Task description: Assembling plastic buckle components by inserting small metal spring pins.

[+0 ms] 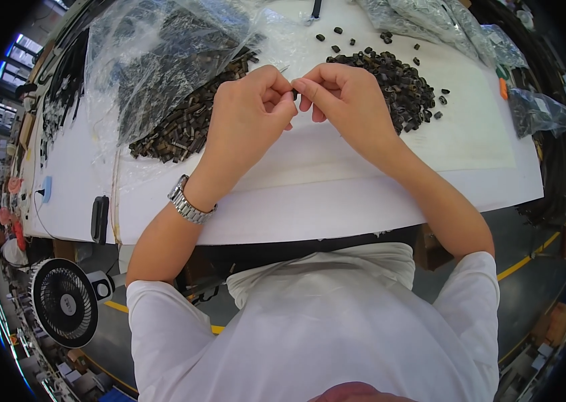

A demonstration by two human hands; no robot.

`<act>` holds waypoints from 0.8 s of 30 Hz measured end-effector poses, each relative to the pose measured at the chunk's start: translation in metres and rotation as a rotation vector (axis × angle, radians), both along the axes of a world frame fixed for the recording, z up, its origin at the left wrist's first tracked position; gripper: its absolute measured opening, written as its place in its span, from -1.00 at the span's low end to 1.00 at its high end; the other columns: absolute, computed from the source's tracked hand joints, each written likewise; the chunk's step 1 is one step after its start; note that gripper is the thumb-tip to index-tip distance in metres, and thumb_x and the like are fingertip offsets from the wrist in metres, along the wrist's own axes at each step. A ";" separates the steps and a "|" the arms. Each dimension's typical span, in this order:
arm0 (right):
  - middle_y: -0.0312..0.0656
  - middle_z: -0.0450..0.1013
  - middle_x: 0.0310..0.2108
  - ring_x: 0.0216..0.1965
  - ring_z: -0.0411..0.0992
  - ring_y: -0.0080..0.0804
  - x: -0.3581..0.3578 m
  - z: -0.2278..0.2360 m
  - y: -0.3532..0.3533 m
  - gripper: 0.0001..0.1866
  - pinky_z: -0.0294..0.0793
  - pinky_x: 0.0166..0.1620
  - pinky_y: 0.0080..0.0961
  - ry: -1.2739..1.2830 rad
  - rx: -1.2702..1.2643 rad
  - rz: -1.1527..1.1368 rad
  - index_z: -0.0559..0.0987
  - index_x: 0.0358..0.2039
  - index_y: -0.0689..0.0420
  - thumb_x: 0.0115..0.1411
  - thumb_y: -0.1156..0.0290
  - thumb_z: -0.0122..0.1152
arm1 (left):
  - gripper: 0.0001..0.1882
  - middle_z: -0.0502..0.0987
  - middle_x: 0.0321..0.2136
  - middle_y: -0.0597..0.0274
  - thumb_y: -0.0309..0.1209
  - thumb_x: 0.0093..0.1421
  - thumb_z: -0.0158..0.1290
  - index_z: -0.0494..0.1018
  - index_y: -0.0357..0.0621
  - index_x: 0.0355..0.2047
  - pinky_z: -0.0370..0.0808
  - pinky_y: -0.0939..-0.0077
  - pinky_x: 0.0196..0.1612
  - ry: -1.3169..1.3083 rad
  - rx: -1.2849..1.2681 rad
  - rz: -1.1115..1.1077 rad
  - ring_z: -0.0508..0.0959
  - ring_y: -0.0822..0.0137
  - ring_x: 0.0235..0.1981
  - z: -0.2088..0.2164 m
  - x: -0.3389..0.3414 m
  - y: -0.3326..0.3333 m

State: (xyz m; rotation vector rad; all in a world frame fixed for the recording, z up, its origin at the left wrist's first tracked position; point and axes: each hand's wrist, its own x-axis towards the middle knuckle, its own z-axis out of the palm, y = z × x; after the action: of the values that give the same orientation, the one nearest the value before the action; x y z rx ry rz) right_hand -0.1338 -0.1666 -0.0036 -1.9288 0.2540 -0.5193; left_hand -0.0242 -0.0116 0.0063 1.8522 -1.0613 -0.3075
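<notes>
Head view: the left hand [251, 110] and right hand [346, 100] meet fingertip to fingertip above the white surface [336, 194], both pinching one small dark plastic piece [294, 93], mostly hidden between the fingers. Judged light, rigid and easily dropped; hold it by its side faces with thumb and forefinger. A heap of small black cylindrical parts [397, 80] lies just beyond the right hand; a pile of dark brownish rectangular clips [182, 127] lies beside the left, under a clear plastic bag [156, 53].
</notes>
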 end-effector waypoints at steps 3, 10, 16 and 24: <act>-0.23 0.65 -0.50 -0.54 0.55 -0.56 0.002 -0.001 0.003 -0.72 0.52 -0.43 -0.57 0.024 -0.003 -0.025 0.73 -0.32 0.26 0.39 0.27 0.32 | -0.92 0.75 -0.44 0.13 -0.55 0.32 0.11 0.55 -0.33 -0.27 0.65 0.59 -0.41 -0.130 -0.046 0.014 0.74 0.44 -0.48 -0.008 0.004 -0.002; -0.23 0.64 -0.53 -0.55 0.56 -0.58 0.002 0.002 0.002 -0.69 0.53 -0.44 -0.60 0.061 0.008 -0.045 0.72 -0.37 0.26 0.38 0.24 0.35 | -0.95 0.70 -0.53 0.14 -0.55 0.28 0.16 0.52 -0.26 -0.33 0.58 0.55 -0.44 -0.429 -0.055 0.069 0.71 0.39 -0.56 -0.013 0.002 -0.005; -0.29 0.59 -0.49 -0.49 0.55 -0.60 0.007 -0.012 -0.003 -0.72 0.57 -0.38 -0.63 -0.035 0.388 0.034 0.68 -0.29 0.24 0.41 0.24 0.35 | -0.87 0.58 -0.65 0.14 -0.44 0.23 0.19 0.48 -0.17 -0.42 0.53 0.24 -0.49 -0.536 -0.125 0.109 0.61 0.10 -0.64 -0.012 0.001 -0.009; -0.30 0.60 -0.34 -0.37 0.57 -0.58 0.001 -0.018 0.005 -0.74 0.62 -0.26 -0.60 -0.141 0.393 0.127 0.64 -0.11 0.22 0.42 0.27 0.35 | -0.87 0.56 -0.67 0.10 -0.47 0.25 0.15 0.48 -0.18 -0.45 0.52 0.32 -0.50 -0.289 -0.189 0.083 0.59 0.09 -0.65 -0.006 0.000 -0.007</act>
State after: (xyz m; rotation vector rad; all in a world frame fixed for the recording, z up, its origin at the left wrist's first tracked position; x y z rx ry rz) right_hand -0.1324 -0.1611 -0.0212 -1.5088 0.1303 -0.4786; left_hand -0.0246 -0.0185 -0.0002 1.7967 -1.1603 0.1106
